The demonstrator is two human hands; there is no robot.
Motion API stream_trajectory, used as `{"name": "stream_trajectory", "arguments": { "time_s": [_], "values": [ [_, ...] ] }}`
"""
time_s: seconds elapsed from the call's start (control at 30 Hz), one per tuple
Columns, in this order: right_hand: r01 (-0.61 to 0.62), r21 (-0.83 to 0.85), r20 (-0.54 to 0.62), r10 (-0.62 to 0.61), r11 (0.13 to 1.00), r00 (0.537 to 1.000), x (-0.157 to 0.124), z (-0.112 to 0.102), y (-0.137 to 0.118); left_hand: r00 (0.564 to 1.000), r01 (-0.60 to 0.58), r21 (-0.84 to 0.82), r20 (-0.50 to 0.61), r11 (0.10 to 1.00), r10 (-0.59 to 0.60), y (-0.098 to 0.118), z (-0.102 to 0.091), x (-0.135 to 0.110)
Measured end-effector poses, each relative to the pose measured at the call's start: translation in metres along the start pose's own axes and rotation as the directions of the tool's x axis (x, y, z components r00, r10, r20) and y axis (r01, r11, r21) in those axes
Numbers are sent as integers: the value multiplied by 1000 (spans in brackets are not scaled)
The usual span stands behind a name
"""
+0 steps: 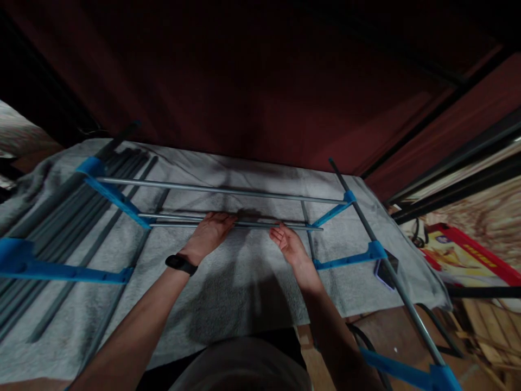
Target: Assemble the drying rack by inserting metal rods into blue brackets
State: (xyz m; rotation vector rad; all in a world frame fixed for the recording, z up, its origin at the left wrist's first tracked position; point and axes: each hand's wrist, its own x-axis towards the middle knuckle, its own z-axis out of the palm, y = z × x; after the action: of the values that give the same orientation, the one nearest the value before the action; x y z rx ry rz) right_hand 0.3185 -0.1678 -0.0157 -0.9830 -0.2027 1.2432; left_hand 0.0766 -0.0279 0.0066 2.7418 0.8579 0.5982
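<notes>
The near rods (252, 223), two thin grey metal bars lying close together, run crosswise between a blue bracket on the left (116, 196) and a blue bracket on the right (334, 209). They sit just in front of the person, at mid-table. The left hand (211, 231) lies palm down on them left of their middle, fingers bent over the bars; whether it truly grips them I cannot tell. The right hand (287, 241) is slack and open, palm turned up, its fingertips touching the same bars right of the middle. A black wristband (181, 264) circles the left wrist. Beyond the hands a far rod (220, 189) spans the same two brackets, parallel to the near pair. Two lower blue brackets (61, 270) stick out nearer the person, and a long grey pole (401, 293) slants down the right side. Loose dark rods (61, 217) lie bundled at left. Everything rests on a grey towel (244, 282) spread over the table, with a small purple object (382, 273) at its right edge. Behind is a dark red wall (244, 81); at right lies a red-and-yellow box (464, 255).
</notes>
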Motion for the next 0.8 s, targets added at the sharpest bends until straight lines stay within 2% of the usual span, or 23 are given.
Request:
{"name": "stream_trajectory", "arguments": {
  "time_s": [0.3,0.53,0.8],
  "values": [
    [-45,13,-9,46,999,999,6,0,-2,999,-26,39,34,999,25,-4,3,2],
    [-14,14,-15,15,1000,1000,2,1,-2,1000,-1,-7,14,1000,1,-3,3,2],
    [47,0,-12,-47,999,999,-3,1,-2,1000,-11,39,6,999,11,1,1,0]
  ]
}}
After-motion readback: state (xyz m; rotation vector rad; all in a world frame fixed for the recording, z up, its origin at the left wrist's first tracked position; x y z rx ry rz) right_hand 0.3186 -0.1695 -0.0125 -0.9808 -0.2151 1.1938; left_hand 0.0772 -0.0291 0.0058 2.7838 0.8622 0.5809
